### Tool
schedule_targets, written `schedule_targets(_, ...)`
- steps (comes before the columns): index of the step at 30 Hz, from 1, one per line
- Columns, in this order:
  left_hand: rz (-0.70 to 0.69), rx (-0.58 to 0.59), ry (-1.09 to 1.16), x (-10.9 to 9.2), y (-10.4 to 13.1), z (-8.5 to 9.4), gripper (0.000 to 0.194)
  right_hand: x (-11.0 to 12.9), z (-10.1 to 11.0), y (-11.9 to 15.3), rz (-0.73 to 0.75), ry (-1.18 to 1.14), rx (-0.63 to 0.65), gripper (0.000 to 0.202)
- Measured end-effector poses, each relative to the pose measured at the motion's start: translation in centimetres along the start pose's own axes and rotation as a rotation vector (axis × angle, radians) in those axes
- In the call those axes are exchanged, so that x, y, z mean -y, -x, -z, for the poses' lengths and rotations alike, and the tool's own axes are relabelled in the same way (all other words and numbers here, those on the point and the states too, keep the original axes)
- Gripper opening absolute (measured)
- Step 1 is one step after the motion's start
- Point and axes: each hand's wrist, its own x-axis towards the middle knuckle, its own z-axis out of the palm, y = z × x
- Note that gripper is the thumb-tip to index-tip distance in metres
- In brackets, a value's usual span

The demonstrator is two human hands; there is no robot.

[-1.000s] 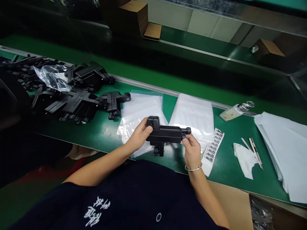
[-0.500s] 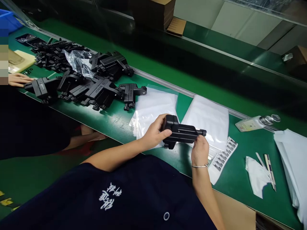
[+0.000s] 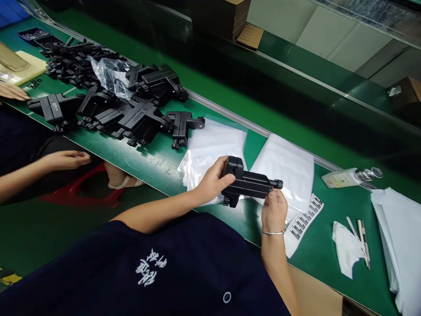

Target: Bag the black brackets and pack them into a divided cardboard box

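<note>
Black clamp bracket (image 3: 249,184) held above green bench (image 3: 158,169), before two plastic-bag stacks (image 3: 219,142); rolled since one second ago, more of upper face exposed. One end grasped by left hand (image 3: 213,181), other pinched by right hand (image 3: 275,210). One label sheet (image 3: 304,224), one bottle (image 3: 342,177) at right. Two co-worker hands (image 3: 67,160) brought into view.

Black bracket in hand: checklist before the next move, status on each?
1. Left hand has the black bracket by its thick end: ok.
2. Right hand at the bracket's knobbed end: ok.
3. Knob tightened: cannot tell, a still view doesn't show it.
4. Label sheet clear of the right-hand plastic bag stack: not ok, they meet at the stack's near edge.
5. Co-worker's hands away from the bracket: ok, both far off to the left.
</note>
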Motion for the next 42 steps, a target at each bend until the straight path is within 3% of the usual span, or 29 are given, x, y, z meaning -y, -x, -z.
schedule_targets(2,-0.026,0.017,-0.027,0.0,0.0,0.1,0.067,0.0,0.0,-0.1,-0.024,0.021,-0.032,0.038)
schedule_targets(6,0.035,-0.051,0.007,0.0,-0.1,0.4,0.059,0.1,-0.1,-0.1,0.021,0.025,0.098,0.035)
schedule_targets(11,-0.051,0.0,-0.054,0.1,0.0,0.4,0.066,-0.1,-0.2,-0.1,0.016,0.071,0.017,0.036)
schedule_targets(15,0.043,-0.056,0.0,0.1,0.0,0.3,0.058,-0.2,-0.1,-0.2,0.031,0.02,0.055,0.036)
schedule_targets(19,-0.051,0.008,-0.072,0.0,0.1,0.3,0.068,-0.2,-0.2,-0.3,-0.007,0.022,-0.046,0.037)
schedule_targets(24,0.052,-0.069,0.014,0.0,-0.2,0.4,0.058,0.1,-0.1,-0.3,0.054,0.059,0.069,0.035)
schedule_targets(28,-0.071,-0.008,-0.041,0.1,-0.1,0.4,0.069,0.2,-0.1,-0.3,-0.037,0.005,0.007,0.033)
schedule_targets(32,-0.012,-0.033,-0.025,0.2,-0.2,0.3,0.06,0.3,-0.1,-0.2,-0.059,-0.035,0.078,0.034)
schedule_targets(38,-0.113,0.03,-0.102,0.1,0.1,0.2,0.069,0.5,-0.3,-0.1,-0.092,-0.066,-0.047,0.034)
schedule_targets(42,0.047,-0.073,0.027,0.3,-0.2,0.2,0.056,0.8,-0.4,0.2,-0.022,-0.028,0.076,0.031)
